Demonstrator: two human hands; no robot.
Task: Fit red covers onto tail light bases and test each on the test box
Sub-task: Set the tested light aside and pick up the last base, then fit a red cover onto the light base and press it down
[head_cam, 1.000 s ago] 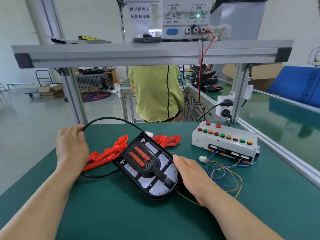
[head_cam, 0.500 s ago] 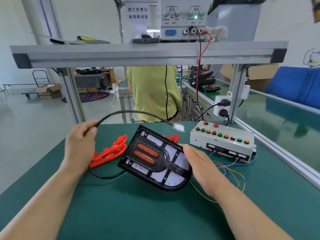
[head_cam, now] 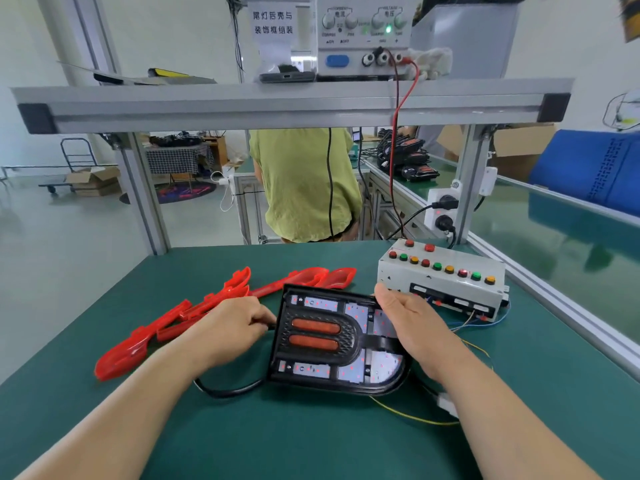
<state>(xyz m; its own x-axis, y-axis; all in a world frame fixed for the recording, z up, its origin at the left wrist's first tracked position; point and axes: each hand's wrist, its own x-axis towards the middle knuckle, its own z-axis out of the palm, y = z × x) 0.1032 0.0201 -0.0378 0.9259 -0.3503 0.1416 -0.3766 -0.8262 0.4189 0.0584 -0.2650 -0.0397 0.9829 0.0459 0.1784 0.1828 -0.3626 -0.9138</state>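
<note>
Cable (head_cam: 225, 391) in a black loop lies nearest on the green table (head_cam: 311, 445) and runs up to the left hand (head_cam: 235, 327), whose curled fingers pinch it at the left edge of the tail light base (head_cam: 322, 341). The right hand (head_cam: 412, 327) grips the base's right side, thumb on top and fingers hidden beneath. The base sits between both hands. Red covers (head_cam: 194, 317) lie behind the left hand, and the test box (head_cam: 443, 282) stands beyond the right.
</note>
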